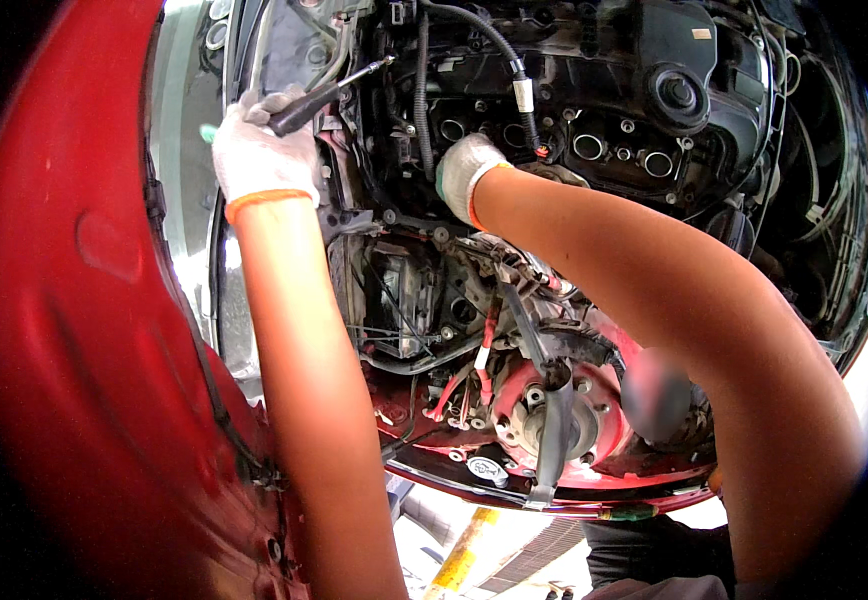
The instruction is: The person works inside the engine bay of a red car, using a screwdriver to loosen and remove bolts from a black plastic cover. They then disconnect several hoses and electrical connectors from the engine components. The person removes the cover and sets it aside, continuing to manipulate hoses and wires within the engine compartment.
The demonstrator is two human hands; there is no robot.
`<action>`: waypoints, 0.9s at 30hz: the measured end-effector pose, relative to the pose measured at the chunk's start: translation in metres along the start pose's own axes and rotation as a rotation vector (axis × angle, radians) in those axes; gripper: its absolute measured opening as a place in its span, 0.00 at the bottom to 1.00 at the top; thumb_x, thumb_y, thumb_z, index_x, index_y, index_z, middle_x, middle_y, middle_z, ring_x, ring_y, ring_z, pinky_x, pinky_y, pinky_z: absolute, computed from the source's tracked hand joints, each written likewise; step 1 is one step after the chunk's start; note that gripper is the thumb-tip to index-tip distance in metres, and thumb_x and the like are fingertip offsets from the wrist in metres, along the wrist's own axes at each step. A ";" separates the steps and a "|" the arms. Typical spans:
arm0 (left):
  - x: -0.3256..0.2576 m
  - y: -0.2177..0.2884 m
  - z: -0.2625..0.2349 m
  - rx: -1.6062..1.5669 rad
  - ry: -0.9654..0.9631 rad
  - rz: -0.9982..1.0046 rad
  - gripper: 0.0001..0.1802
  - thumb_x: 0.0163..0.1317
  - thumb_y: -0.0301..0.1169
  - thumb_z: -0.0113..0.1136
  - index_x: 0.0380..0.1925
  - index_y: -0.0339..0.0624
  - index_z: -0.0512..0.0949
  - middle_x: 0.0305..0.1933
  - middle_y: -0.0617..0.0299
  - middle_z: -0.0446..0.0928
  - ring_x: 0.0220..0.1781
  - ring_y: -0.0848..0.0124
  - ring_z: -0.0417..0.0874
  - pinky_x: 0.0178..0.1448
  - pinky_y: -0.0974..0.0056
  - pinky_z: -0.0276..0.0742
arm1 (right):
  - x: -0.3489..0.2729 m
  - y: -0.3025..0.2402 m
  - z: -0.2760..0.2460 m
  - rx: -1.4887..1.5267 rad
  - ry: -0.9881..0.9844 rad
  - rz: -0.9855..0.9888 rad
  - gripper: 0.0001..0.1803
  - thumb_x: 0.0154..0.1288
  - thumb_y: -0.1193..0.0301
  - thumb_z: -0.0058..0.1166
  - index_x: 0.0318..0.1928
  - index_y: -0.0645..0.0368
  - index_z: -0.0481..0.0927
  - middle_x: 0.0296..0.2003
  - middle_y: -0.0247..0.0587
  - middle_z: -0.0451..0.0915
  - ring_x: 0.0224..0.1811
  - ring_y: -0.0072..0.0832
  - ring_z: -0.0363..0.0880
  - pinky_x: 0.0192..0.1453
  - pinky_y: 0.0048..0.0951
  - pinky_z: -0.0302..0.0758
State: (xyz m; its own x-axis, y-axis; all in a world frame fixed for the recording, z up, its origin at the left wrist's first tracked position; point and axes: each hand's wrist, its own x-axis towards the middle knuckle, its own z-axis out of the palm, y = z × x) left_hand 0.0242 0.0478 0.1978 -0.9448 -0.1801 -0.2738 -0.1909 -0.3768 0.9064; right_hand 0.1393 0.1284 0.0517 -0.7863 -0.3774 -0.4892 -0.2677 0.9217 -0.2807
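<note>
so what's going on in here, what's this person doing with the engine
A person in white knit gloves leans over the open engine bay of a red car. The left hand grips a black-handled screwdriver, its tip pointing into the bay. The right hand presses against the black engine cover, beside a black ribbed hose.

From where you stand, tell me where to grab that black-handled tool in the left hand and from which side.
Grip the tool on its thick black handle, where the gloved left hand already wraps it, coming from the fender side on the left. The thin metal shaft points up and right into the engine bay, so that end is slim and crowded by hoses. The gloved right hand rests apart on the engine.
</note>
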 end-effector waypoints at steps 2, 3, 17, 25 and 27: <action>0.035 0.017 -0.005 -0.064 -0.004 -0.073 0.12 0.75 0.27 0.30 0.29 0.41 0.59 0.32 0.48 0.69 0.36 0.53 0.73 0.60 0.33 0.76 | 0.003 -0.010 -0.007 0.005 0.017 -0.022 0.19 0.61 0.63 0.67 0.53 0.48 0.91 0.51 0.37 0.90 0.51 0.40 0.89 0.46 0.44 0.83; 0.031 0.013 0.001 -0.048 0.014 -0.072 0.12 0.77 0.29 0.35 0.35 0.33 0.64 0.35 0.45 0.71 0.37 0.54 0.76 0.54 0.43 0.80 | 0.002 -0.008 -0.005 0.010 0.006 -0.023 0.19 0.61 0.63 0.67 0.53 0.48 0.91 0.51 0.37 0.90 0.51 0.40 0.89 0.46 0.44 0.83; -0.015 0.017 0.008 0.867 -0.428 0.485 0.15 0.74 0.39 0.60 0.46 0.37 0.81 0.32 0.56 0.86 0.38 0.65 0.85 0.49 0.62 0.80 | -0.005 -0.001 -0.008 0.045 -0.006 0.005 0.22 0.62 0.64 0.64 0.57 0.50 0.88 0.53 0.36 0.89 0.54 0.40 0.88 0.50 0.44 0.84; -0.001 0.022 -0.009 0.844 -0.263 0.234 0.18 0.76 0.39 0.56 0.57 0.41 0.81 0.51 0.51 0.86 0.56 0.58 0.86 0.60 0.56 0.80 | -0.001 -0.005 -0.009 0.053 -0.019 -0.007 0.21 0.61 0.65 0.66 0.56 0.50 0.89 0.53 0.35 0.89 0.53 0.40 0.88 0.49 0.44 0.84; -0.026 0.026 -0.019 1.603 -0.580 1.063 0.15 0.74 0.33 0.56 0.53 0.36 0.82 0.50 0.45 0.84 0.55 0.56 0.86 0.59 0.53 0.80 | -0.001 -0.002 -0.006 0.069 -0.011 0.029 0.20 0.60 0.66 0.68 0.54 0.50 0.90 0.50 0.35 0.90 0.52 0.39 0.89 0.48 0.43 0.85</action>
State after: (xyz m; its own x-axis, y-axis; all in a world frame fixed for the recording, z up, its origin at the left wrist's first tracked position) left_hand 0.0491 0.0251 0.2226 -0.7144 0.6403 0.2824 0.6867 0.7191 0.1068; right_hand 0.1374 0.1269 0.0574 -0.7870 -0.3521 -0.5066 -0.2057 0.9239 -0.3226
